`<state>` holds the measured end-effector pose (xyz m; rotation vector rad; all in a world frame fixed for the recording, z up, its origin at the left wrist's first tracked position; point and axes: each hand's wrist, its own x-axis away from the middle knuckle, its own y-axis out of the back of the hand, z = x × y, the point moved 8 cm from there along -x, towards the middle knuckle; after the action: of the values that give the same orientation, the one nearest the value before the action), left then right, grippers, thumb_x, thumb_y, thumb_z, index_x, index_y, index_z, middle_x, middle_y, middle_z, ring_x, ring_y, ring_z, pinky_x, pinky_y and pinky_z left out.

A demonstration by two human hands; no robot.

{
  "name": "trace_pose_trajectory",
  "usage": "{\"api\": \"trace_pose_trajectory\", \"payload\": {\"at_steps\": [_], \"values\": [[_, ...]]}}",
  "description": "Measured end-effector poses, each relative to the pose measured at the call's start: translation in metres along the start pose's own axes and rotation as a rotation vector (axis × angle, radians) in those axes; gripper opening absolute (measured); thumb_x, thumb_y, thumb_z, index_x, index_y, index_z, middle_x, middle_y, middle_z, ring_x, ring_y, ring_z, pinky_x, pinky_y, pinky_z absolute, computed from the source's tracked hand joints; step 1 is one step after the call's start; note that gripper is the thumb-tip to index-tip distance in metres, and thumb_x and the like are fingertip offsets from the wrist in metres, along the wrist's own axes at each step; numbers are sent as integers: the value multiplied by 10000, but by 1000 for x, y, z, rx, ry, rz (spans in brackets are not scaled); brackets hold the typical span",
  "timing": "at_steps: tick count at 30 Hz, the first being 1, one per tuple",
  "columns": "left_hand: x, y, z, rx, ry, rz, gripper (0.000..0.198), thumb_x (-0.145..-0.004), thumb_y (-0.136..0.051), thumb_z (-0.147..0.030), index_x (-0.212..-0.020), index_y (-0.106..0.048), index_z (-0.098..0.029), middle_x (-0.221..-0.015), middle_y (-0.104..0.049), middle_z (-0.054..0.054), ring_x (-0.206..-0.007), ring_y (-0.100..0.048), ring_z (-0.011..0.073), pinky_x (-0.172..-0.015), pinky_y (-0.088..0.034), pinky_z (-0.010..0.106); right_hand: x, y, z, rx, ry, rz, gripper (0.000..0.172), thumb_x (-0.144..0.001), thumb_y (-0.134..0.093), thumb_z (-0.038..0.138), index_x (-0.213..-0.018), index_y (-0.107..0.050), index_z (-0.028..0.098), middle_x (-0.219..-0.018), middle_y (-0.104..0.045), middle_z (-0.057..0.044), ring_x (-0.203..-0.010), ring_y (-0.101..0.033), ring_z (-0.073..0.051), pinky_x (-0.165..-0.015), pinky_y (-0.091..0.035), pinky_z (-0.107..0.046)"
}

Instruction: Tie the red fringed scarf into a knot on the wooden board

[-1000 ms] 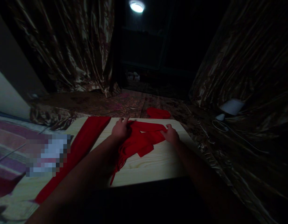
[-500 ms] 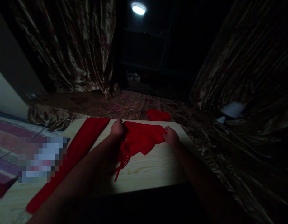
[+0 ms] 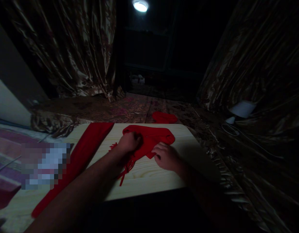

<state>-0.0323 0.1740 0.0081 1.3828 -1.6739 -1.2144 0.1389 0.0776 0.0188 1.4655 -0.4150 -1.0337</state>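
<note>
A red fringed scarf (image 3: 149, 137), partly folded, lies on the pale wooden table (image 3: 149, 181). Its tassels trail toward me at the lower left. My left hand (image 3: 129, 142) is closed over the scarf's left part, the fingers curled against the cloth and partly hidden. At the near right corner, my right hand (image 3: 165, 156) pinches the scarf's edge between thumb and fingers. Left of my forearm a long folded red strip of cloth (image 3: 88, 149) stretches from the far edge of the table to its near left side.
Another red cloth (image 3: 164, 117) lies just beyond the table's far edge. A small white lamp (image 3: 242, 109) with a cable stands at the right. Patterned curtains (image 3: 86, 58) hang on both sides of a dark window. Striped bedding (image 3: 8, 152) is at the left.
Both hands have come nearer to me from the scarf's far corners. My right hand now grips the near corner, and the scarf's far edge lies flat on the table.
</note>
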Motion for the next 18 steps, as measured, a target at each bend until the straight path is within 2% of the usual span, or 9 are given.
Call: {"api": "trace_pose_trajectory", "payload": {"at_steps": [1,3,6,9,11,13,15,18], "values": [[2,-7,-4,8,-20,87,372,-934,-467,-482,-963,-672,-172,-926,-736,130,-840,-688,240,-670,-456,301,1,-3,10,30,49,41,220,-832,-580,134,-1007,-686,215,-1035,-699,-51,-1026,-571,-212,-882,-423,-316],[2,-14,-9,19,-26,185,426,-933,-465,-527,-965,-690,-167,-937,-745,134,-830,-690,239,-641,-441,298,0,-9,17,110,54,101,304,-841,-556,100,-1099,-672,209,-1109,-693,-68,-1073,-551,-227,-900,-410,-343],[-1,-19,-13,34,-20,239,383,-937,-487,-476,-950,-711,-166,-957,-756,130,-839,-694,224,-647,-437,286,-7,-16,13,213,1,159,235,-890,-521,108,-1061,-666,179,-1084,-697,-89,-1049,-560,-240,-879,-409,-356],[-10,-14,-15,73,7,194,335,-941,-505,-409,-905,-714,-150,-933,-755,133,-832,-693,213,-652,-434,276,-15,-15,10,267,-32,174,157,-919,-519,138,-1000,-652,161,-1022,-703,-97,-998,-585,-243,-865,-413,-362],[-18,-5,-14,103,59,120,345,-942,-511,-422,-908,-707,-141,-905,-750,130,-802,-687,206,-632,-429,272,-18,-7,13,267,-57,147,144,-932,-518,154,-1012,-637,156,-1000,-704,-95,-955,-602,-236,-861,-415,-361],[-23,2,-14,158,77,100,354,-928,-527,-447,-908,-708,-144,-863,-744,105,-752,-672,194,-604,-422,268,-19,4,21,246,-64,108,145,-943,-512,166,-1022,-633,155,-984,-702,-94,-924,-611,-229,-850,-418,-357],[-26,4,-18,212,48,136,363,-904,-542,-460,-884,-722,-146,-817,-738,82,-715,-654,188,-589,-423,267,-15,14,39,207,0,83,157,-953,-500,171,-1018,-643,164,-975,-699,-91,-923,-609,-225,-839,-418,-353],[-22,-1,-21,245,-7,243,364,-873,-554,-443,-888,-750,-137,-817,-744,78,-733,-659,205,-631,-459,274,-2,19,74,146,202,103,163,-959,-502,192,-999,-660,183,-986,-700,-83,-957,-597,-224,-839,-419,-349]]}}
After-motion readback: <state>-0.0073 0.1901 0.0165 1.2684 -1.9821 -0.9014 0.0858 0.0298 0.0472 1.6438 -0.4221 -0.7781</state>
